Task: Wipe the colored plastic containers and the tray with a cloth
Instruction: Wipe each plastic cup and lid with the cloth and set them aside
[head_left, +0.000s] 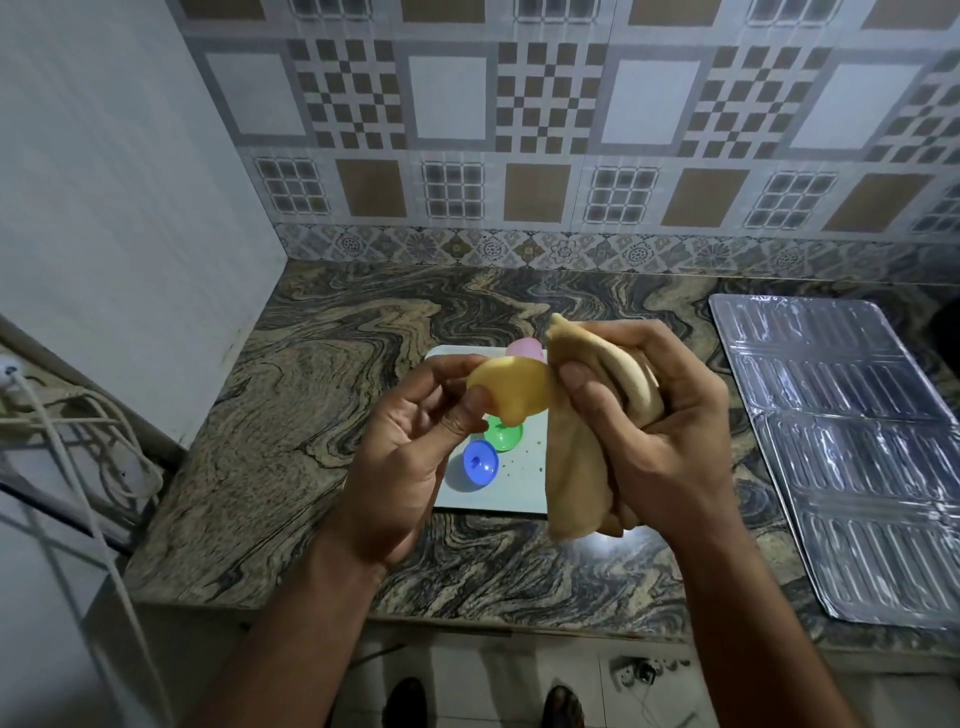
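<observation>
My left hand (410, 447) holds a small yellow plastic container (511, 387) between thumb and fingers, lifted above the white tray (519, 483). My right hand (654, 415) grips a bunched tan cloth (576, 462), whose upper part touches the yellow container's right side while its lower end hangs down over the tray's right edge. On the tray lie a green container (503, 436) and a blue container (480, 464), both open side up. A pink container (524, 348) peeks out behind the yellow one. Small crumbs dot the tray.
The tray sits on a marbled stone counter (311, 415) in a corner, with a wall on the left and a tiled wall behind. A shiny ribbed metal sheet (852, 441) lies on the counter to the right. White cables and a plug (52, 415) hang at the left.
</observation>
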